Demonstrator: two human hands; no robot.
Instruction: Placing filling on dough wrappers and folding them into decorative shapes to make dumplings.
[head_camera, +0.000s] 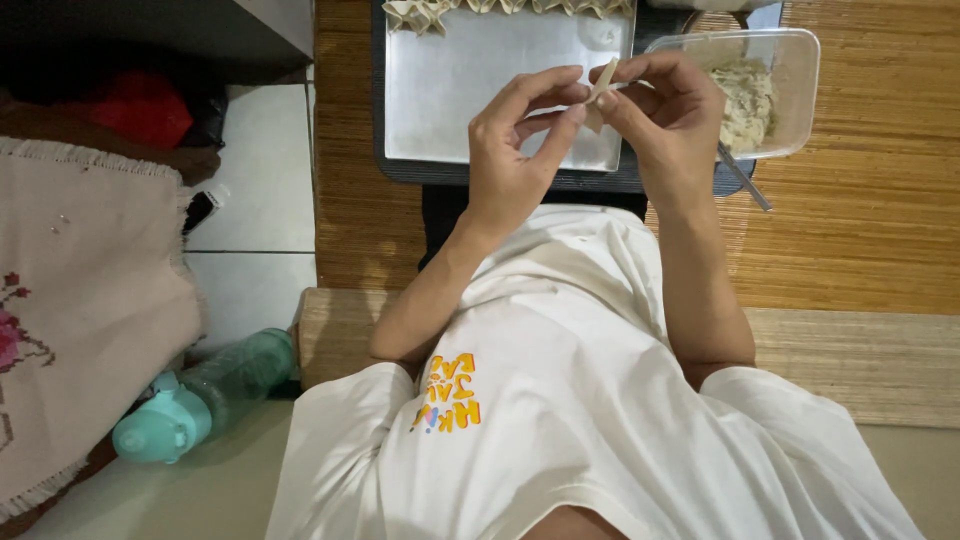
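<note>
My left hand (515, 150) and right hand (665, 110) meet in front of my chest, both pinched shut on one small pale dumpling wrapper (598, 95), fingertips pressing its edges from either side so the fold stays put; held up off the surface, probably so I can work both sides at once. Whether filling is inside, can't tell, fingers cover it. Just beyond my hands sits a metal tray (500, 90) on a dark board, bare in the middle, with a row of folded dumplings (430, 12) lined along its far edge, kept away from my hands so they don't get squashed. Right beside my right hand is a clear plastic tub (790, 60) of pale minced filling (745, 100), a spoon handle (745, 178) sticking out toward me, close for easy scooping. All on a woven mat (860, 200). Well off to my left on the floor, a teal water bottle (200, 395) lies on its side next to an embroidered cloth (80, 300).
</note>
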